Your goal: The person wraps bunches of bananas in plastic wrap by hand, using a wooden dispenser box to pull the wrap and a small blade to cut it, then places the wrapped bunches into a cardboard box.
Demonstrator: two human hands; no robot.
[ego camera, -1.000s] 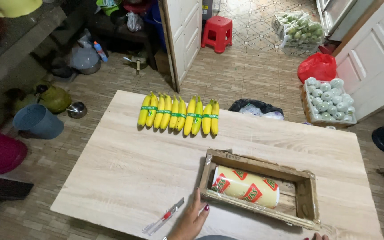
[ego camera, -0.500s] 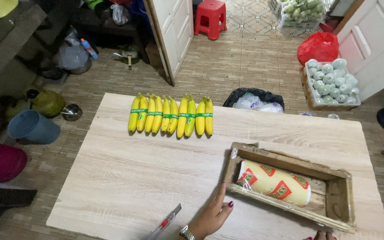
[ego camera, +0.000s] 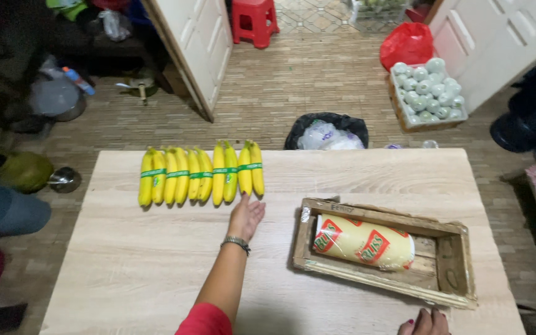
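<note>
Yellow, smooth-skinned bananas with green paper bands [ego camera: 201,175] lie side by side in a row at the far left of the pale wood-grain counter [ego camera: 125,273], stems pointing away. I count nine, though the packed row makes the count a little uncertain. They look light, soft under the peel and easily bruised, with a slightly slick skin, so a gentle hold around the thick middle of a fruit, or at the firm stem end, seems safest. The left hand [ego camera: 245,216] reaches out flat, fingers spread and holding nothing, its fingertips just at the near tip of the right-most bananas; I cannot tell whether they touch. Only the knuckles of the right hand [ego camera: 422,322] show at the near edge, and its grip cannot be judged. To the right sits one shallow rough wooden box [ego camera: 383,250] holding one roll of clear wrap with red-and-yellow print [ego camera: 362,242].
</note>
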